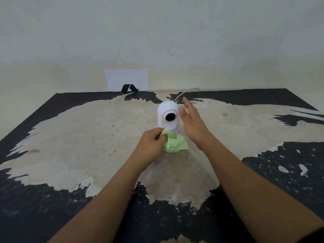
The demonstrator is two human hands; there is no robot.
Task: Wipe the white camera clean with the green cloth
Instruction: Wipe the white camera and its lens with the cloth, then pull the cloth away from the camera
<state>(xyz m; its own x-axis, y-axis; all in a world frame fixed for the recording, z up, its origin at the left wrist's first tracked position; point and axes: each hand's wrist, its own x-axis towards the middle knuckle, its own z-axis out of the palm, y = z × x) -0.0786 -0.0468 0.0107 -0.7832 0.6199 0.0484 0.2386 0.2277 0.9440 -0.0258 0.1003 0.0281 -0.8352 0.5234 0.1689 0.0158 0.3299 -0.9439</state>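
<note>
Two bare hands flank the upright white camera (168, 116) on the worn table (70, 137): left hand (151, 146) clenched around the crumpled green cloth (175, 143) at its base, right hand (192, 122) spread wide, empty, just beside it

The camera (168, 116) is set upright on the table (70, 137), just above the middle of the frame. The cloth (175, 143) is held directly below it, at its base, with the left hand (150, 146) to the cloth's left. The right hand (192, 122) is placed just right of the camera. A cable (184, 92) is led from behind the camera toward the upper right. A sheet of paper (126, 79) is propped against the wall (157, 32) behind the table, upper left of the camera.
</note>
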